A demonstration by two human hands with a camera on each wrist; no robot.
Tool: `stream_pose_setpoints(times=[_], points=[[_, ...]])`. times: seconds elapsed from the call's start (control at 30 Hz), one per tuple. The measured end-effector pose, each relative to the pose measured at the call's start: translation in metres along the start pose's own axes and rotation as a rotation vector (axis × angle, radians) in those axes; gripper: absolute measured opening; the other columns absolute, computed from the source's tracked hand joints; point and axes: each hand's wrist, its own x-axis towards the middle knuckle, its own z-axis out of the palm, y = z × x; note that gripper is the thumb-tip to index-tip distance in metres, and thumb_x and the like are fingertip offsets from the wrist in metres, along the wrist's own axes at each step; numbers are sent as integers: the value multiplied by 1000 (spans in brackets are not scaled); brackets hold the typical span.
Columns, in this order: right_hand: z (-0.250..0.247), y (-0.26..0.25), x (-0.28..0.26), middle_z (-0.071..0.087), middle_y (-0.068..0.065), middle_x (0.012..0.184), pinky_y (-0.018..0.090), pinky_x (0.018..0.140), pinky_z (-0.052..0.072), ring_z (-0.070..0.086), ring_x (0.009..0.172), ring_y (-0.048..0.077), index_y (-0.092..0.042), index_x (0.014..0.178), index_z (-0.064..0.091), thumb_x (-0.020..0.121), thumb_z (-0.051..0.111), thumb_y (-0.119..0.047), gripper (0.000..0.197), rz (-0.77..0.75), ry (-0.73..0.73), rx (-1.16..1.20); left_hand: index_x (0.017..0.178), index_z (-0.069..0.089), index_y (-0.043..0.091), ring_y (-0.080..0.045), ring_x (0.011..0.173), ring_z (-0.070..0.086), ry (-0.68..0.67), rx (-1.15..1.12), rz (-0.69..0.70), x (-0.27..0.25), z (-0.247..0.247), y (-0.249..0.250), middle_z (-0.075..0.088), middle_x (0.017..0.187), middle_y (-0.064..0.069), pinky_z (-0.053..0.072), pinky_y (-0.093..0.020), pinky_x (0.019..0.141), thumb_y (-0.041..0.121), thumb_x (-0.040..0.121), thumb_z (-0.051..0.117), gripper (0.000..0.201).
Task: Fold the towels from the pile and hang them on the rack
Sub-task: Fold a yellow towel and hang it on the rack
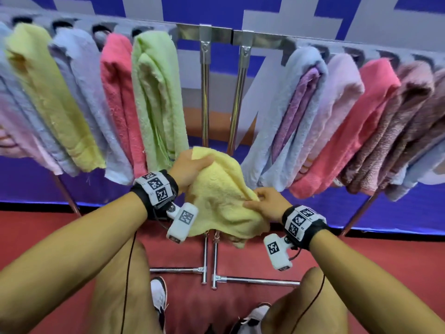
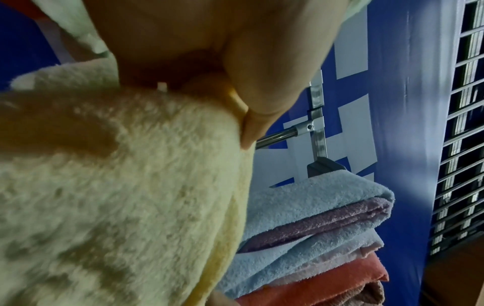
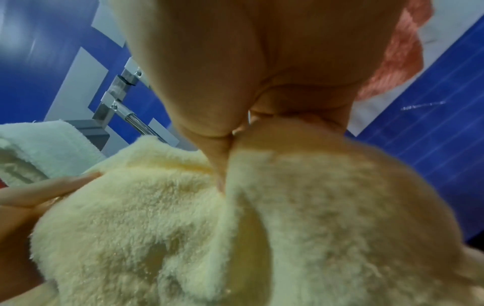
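Note:
A pale yellow towel (image 1: 221,196) hangs bunched between my hands, in front of the bare middle of the metal rack (image 1: 216,34). My left hand (image 1: 190,168) grips its upper corner, thumb over the cloth. Lower and to the right, my right hand (image 1: 265,203) pinches an edge of the same towel. In the left wrist view the yellow towel (image 2: 117,186) fills the lower left under my left hand (image 2: 235,99). In the right wrist view the yellow towel (image 3: 261,217) bulges below my right hand (image 3: 230,140), whose thumb and fingers clamp a fold.
Folded towels hang on both rack halves: a green one (image 1: 156,92) nearest the gap on the left, a light blue one (image 1: 289,112) on the right. Two upright rack posts (image 1: 204,92) and floor bars (image 1: 252,280) stand in the gap. My shoes are on the red floor (image 1: 385,256).

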Motion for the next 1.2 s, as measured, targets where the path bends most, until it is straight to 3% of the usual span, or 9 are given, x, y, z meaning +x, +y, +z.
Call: stream_pose_setpoints(times=[0.2, 0.3, 0.47, 0.53, 0.67, 0.77, 0.87, 1.03, 1.2], points=[[-32, -4, -4, 59, -2, 66, 31, 60, 46, 53, 61, 13, -15, 73, 62, 87, 69, -37, 27, -29, 125, -226, 109, 66, 12, -25, 99, 69, 61, 122, 22, 12, -9, 16, 72, 106, -9, 55, -46, 92, 14, 87, 73, 24], [-43, -26, -10, 58, 2, 66, 38, 62, 47, 52, 61, 15, -11, 75, 59, 91, 57, -42, 35, -108, 125, -46, 114, 61, 10, -27, 100, 68, 35, 179, 48, 15, -8, 23, 70, 108, -11, 54, -50, 93, 15, 87, 71, 29], [-58, -87, -19, 55, -4, 72, 19, 62, 44, 52, 66, 7, -15, 79, 54, 103, 48, -25, 27, -224, 200, 181, 111, 55, 14, -25, 77, 60, -41, 342, 43, 11, 7, 32, 57, 94, -9, 57, -44, 76, 10, 88, 68, 27], [-57, -106, -17, 55, -2, 72, 24, 64, 46, 53, 67, 10, -15, 78, 54, 102, 50, -24, 26, -250, 183, 210, 109, 57, 14, -21, 74, 54, -77, 311, 37, 8, 13, 38, 52, 88, -5, 52, -38, 69, 9, 88, 68, 24], [-53, -128, -14, 62, 12, 84, 48, 76, 54, 59, 78, 22, -12, 84, 58, 94, 59, -29, 20, -242, 190, 285, 104, 66, 23, -19, 78, 52, -281, 376, 34, -7, 23, 52, 60, 88, 1, 43, -36, 69, 44, 68, 77, 43], [-53, -140, -14, 62, 10, 84, 36, 65, 50, 59, 76, 22, -17, 80, 55, 78, 67, -38, 24, -239, 238, 353, 105, 67, 25, -13, 93, 62, -381, 263, 78, -15, 25, 59, 67, 92, 10, 48, -36, 82, 55, 66, 70, 49], [-57, -146, -15, 61, 8, 81, 24, 52, 44, 58, 68, 21, -21, 85, 51, 85, 71, -22, 19, -228, 235, 359, 112, 64, 24, -12, 96, 67, -413, 275, 204, -15, 27, 61, 70, 101, 6, 52, -30, 85, 51, 64, 81, 58], [-62, -153, -20, 59, 8, 76, 32, 59, 48, 59, 67, 22, -20, 84, 51, 84, 70, -11, 21, -263, 204, 392, 99, 64, 15, -8, 75, 61, -334, 526, 418, -13, 34, 56, 67, 88, 1, 48, -24, 69, 12, 74, 76, 28], [-75, -150, -31, 60, 11, 77, 46, 75, 57, 59, 73, 25, -15, 79, 68, 76, 58, 8, 26, -295, 283, 351, 85, 66, 10, -10, 69, 54, -158, 333, 411, -5, 22, 62, 61, 76, -1, 42, -27, 65, 17, 76, 67, 11]])
